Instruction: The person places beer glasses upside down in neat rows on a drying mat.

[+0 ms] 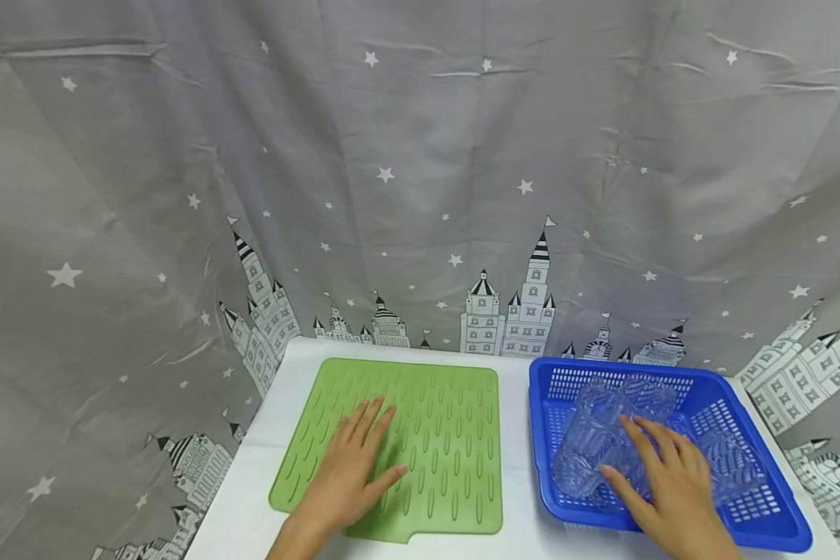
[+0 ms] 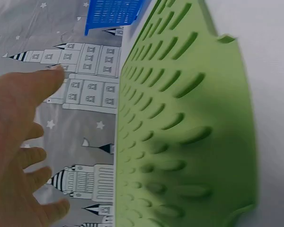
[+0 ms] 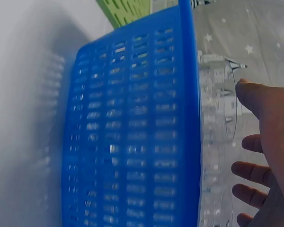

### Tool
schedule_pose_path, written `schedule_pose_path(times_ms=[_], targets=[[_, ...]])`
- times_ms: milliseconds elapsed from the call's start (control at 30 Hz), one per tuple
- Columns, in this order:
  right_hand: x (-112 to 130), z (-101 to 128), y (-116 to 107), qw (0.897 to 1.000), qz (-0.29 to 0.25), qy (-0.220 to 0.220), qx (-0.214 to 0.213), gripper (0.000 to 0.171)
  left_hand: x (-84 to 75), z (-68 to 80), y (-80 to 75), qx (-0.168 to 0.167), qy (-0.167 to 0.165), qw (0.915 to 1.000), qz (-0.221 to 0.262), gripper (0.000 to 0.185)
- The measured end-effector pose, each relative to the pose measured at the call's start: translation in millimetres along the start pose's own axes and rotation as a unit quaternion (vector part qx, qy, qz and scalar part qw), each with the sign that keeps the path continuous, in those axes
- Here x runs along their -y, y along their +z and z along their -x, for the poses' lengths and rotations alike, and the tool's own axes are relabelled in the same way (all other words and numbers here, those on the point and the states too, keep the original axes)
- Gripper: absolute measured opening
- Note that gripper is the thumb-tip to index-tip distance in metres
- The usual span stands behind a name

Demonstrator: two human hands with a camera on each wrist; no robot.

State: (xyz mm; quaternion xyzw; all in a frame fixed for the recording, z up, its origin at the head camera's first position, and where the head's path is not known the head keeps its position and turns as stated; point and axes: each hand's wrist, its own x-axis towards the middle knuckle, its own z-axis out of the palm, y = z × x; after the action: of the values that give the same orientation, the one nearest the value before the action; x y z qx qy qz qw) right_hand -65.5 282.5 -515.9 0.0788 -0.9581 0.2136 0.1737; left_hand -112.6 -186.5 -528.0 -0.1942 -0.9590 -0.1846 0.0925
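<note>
A green ridged mat (image 1: 427,435) lies on the white table (image 1: 518,373), and my left hand (image 1: 353,467) rests flat on its near left part with straight fingers. In the left wrist view the left hand (image 2: 19,142) shows spread beside the mat (image 2: 180,132). To the right stands a blue slotted basket (image 1: 756,505) holding several clear glass cups (image 1: 591,443). My right hand (image 1: 661,474) reaches into the basket, fingers extended over the cups and touching them. The right wrist view shows the basket's wall (image 3: 132,132), a clear cup (image 3: 220,118) above its rim, and the open right hand (image 3: 265,161).
A grey curtain (image 1: 420,155) printed with stars and castles hangs behind and around the table. The table's left edge (image 1: 252,435) and right edge lie close to the mat and the basket. A strip of white table shows between mat and basket.
</note>
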Motion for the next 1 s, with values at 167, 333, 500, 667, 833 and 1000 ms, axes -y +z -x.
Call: schedule_pose_path(times_ms=[167, 333, 500, 667, 833, 1000], targets=[[11.7, -8.9, 4.4, 1.0, 0.004, -0.013, -0.005, 0.072, -4.3, 4.1, 4.0, -0.005, -0.003, 0.9982, 0.059, 0.089], [20.6, -14.1, 9.1, 1.0, 0.009, -0.017, 0.008, 0.07, -10.3, 7.2, 8.4, -0.006, -0.022, 0.9928, 0.118, 0.084], [26.6, -18.7, 14.6, 0.999, 0.019, -0.033, 0.007, 0.073, -15.2, 7.9, 13.4, 0.003, -0.042, 0.9811, 0.189, 0.079], [30.1, -21.8, 17.7, 0.998, 0.03, -0.034, 0.031, 0.074, -22.1, 6.8, 18.4, 0.026, -0.067, 0.95, 0.304, 0.072], [31.9, -22.2, 17.5, 0.998, 0.027, -0.035, 0.043, 0.074, -27.1, 6.1, 23.6, 0.046, -0.088, 0.9147, 0.392, 0.069], [31.1, -22.7, 17.1, 0.998, 0.025, -0.033, 0.04, 0.074, -30.7, 6.8, 26.8, 0.04, -0.08, 0.9114, 0.401, 0.069]])
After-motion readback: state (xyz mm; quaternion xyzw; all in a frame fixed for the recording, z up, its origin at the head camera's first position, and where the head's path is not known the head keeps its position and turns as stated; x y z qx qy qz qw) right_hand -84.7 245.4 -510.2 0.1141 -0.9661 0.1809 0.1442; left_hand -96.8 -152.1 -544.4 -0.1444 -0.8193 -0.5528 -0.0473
